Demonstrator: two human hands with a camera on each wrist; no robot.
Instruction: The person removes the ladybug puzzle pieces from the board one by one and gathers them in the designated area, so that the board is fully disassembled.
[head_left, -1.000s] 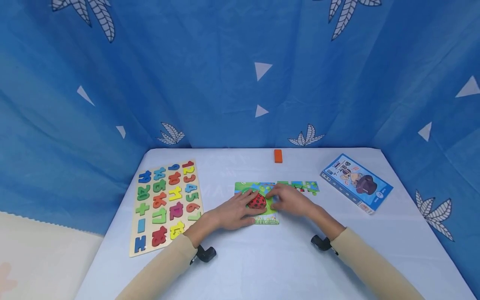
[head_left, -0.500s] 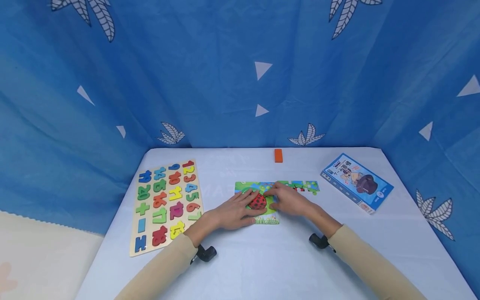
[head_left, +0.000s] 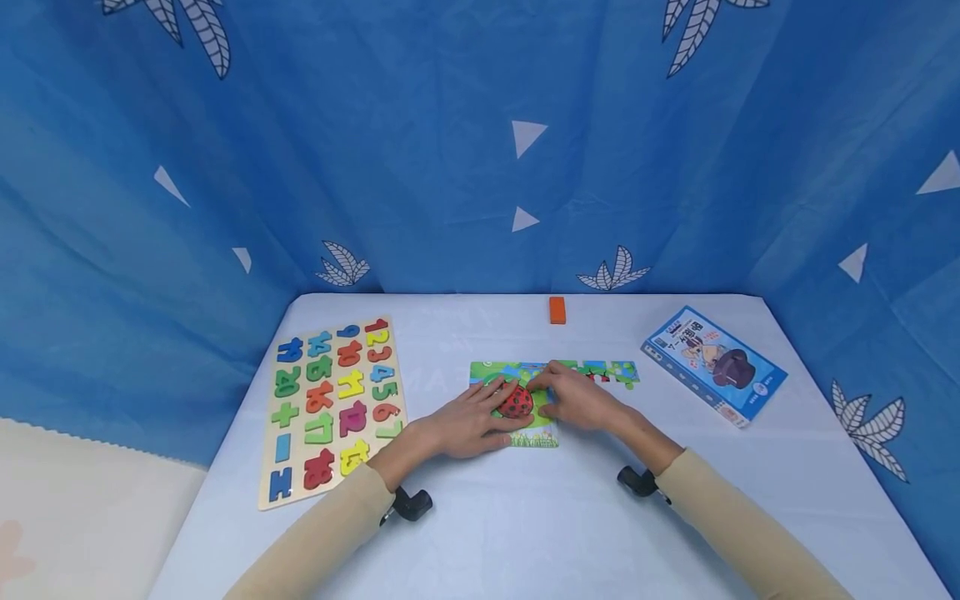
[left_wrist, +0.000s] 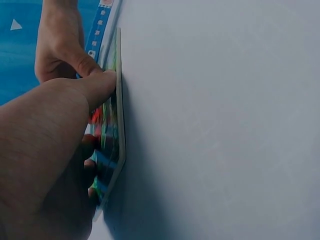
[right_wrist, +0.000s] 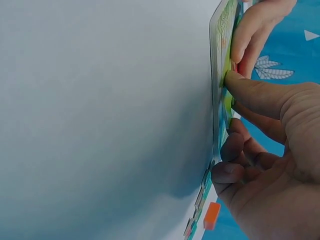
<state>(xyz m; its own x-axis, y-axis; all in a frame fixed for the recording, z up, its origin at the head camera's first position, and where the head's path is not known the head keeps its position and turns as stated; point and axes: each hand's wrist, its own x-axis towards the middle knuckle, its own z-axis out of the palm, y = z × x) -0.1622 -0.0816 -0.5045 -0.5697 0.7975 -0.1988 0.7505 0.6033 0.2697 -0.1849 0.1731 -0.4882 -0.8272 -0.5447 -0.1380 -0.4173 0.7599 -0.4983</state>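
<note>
A jigsaw puzzle (head_left: pixel 535 439) with a red, black-spotted ladybug on a green ground lies mid-table. My left hand (head_left: pixel 471 422) rests across its left part with fingers spread and fairly straight; in the left wrist view its thumb touches the near edge. On the puzzle's right part, the curled thumb and index finger of my right hand (head_left: pixel 579 402) pinch a green puzzle piece (right_wrist: pixel 228 101). That hand hides part of the picture. Several loose puzzle pieces (head_left: pixel 621 372) lie in a row just beyond my right hand, to the right of the puzzle.
To the left lies a wooden number board (head_left: pixel 325 493) with coloured numerals. A blue game box (head_left: pixel 712 364) sits at the right. Near the back edge is an orange block (head_left: pixel 557 310). A blue curtain (head_left: pixel 450 167) hangs behind the white table (head_left: pixel 525 533).
My right hand has shifted slightly to the left over the puzzle. The left hand stays where it was.
</note>
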